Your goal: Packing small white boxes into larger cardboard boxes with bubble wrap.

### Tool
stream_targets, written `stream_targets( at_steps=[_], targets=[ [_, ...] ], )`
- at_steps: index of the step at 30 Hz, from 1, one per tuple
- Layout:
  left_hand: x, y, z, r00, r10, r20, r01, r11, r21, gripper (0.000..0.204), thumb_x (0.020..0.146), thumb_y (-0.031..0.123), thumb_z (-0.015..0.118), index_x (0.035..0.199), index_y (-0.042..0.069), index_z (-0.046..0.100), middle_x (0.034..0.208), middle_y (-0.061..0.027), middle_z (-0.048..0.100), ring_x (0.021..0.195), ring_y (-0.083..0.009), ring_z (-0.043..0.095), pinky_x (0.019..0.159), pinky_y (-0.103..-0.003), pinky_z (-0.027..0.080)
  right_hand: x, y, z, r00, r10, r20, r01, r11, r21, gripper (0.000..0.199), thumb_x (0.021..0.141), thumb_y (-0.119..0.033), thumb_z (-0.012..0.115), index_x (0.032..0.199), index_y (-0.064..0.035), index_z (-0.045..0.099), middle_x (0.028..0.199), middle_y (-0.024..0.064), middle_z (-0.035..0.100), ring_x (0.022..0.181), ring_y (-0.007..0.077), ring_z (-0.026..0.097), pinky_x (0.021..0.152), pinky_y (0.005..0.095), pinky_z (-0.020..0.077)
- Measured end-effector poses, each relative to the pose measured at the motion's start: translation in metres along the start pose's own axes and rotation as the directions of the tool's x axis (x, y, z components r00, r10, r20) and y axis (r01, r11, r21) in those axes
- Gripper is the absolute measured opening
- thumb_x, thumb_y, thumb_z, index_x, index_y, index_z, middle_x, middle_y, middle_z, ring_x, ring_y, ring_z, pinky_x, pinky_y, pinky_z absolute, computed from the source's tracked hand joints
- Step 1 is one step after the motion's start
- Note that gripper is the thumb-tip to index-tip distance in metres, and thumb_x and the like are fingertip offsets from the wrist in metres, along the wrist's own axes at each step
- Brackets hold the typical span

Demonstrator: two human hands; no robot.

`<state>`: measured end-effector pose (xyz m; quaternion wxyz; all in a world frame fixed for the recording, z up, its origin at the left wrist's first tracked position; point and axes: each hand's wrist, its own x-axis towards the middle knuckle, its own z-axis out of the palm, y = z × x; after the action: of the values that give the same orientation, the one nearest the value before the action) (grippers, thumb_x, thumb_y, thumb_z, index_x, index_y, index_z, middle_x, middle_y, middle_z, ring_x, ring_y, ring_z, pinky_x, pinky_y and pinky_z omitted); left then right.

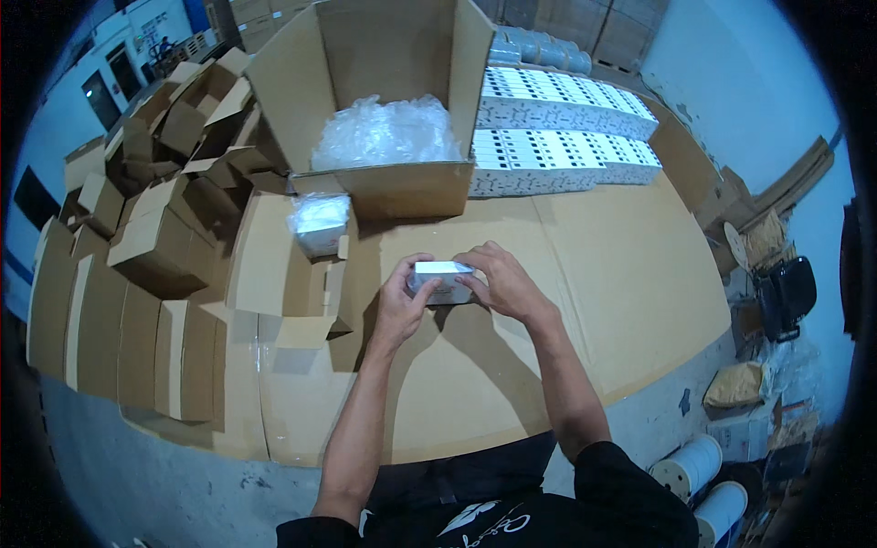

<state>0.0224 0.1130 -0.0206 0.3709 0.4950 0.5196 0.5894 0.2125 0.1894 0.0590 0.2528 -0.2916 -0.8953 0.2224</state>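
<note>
Cardboard sheets (585, 274) cover the floor of a storeroom. The far carton (384, 100) holds plastic wrap (385, 132). Near centre, the left hand (402, 297) and right hand (502, 283) grip a small box (441, 280) from both sides.

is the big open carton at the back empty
No, the big open carton holds a heap of clear plastic wrap inside.

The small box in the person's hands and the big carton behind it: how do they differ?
The small white box is closed and held between both hands, left hand and right hand; the large brown carton stands open on the cardboard-covered table, flaps up. The small box looks pale and glossy; the carton is plain brown and holds clear plastic wrap. Both are rectangular.
</note>
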Motion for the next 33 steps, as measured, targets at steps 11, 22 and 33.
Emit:
stream_targets(
  at_steps=[11,22,33],
  targets=[
    [-0.074,0.007,-0.005,0.987,0.161,-0.013,-0.127,0.819,0.560,0.049,0.095,0.015,0.064,0.137,-0.005,0.050,0.135,-0.0255,0.056,0.128,-0.0443,0.051,0.111,-0.049,0.041,0.055,0.005,-0.015,0.966,0.047,0.256,0.010,0.976,-0.218,0.021,0.087,-0.006,0.070,0.106,0.0004,0.069,0.100,0.0243,0.071,0.096,0.0421,0.067,0.085,0.0492,0.0528],
    [-0.171,0.056,-0.025,0.988,0.002,0.153,-0.134,0.485,0.864,0.067,0.095,0.036,0.063,0.147,-0.001,0.045,0.157,-0.0160,0.040,0.146,-0.0384,0.032,0.119,-0.056,0.027,0.118,-0.047,0.045,0.970,-0.062,-0.236,0.105,0.979,0.174,0.024,0.092,-0.009,0.069,0.115,-0.0008,0.065,0.089,0.0214,0.070,0.076,0.0337,0.069,0.070,0.0415,0.0538],
    [-0.169,0.051,-0.026,0.987,0.027,0.155,-0.148,0.500,0.853,0.066,0.094,0.038,0.063,0.146,0.000,0.047,0.156,-0.0148,0.040,0.145,-0.0382,0.033,0.118,-0.056,0.028,0.156,-0.056,0.067,0.969,-0.248,0.020,0.239,0.949,0.207,0.022,0.093,-0.010,0.066,0.111,0.0015,0.064,0.100,0.0254,0.067,0.091,0.0424,0.066,0.083,0.0474,0.0518]
  ],
)
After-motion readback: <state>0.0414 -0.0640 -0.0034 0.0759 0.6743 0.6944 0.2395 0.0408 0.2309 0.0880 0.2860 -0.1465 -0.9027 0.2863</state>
